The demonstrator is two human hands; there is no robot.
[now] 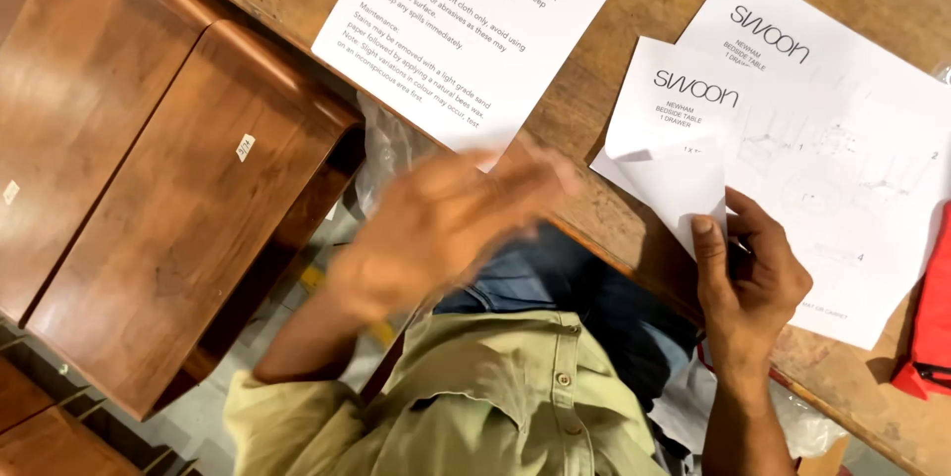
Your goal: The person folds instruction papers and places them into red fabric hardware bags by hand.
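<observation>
My right hand [748,283] pinches the near corner of a white instruction sheet [684,109] lying on the wooden worktable [594,105], and that corner is folded up. A second white sheet with line drawings [852,199] lies under and beside it. My left hand [446,218] is blurred, fingers spread, hovering over the table's near edge just below a third sheet of printed text [466,20]. It holds nothing.
Two polished brown wooden furniture pieces [158,189] stand at the left, close below the table edge. A red object [931,327] lies at the right edge. Clear plastic wrap [792,426] hangs near my lap.
</observation>
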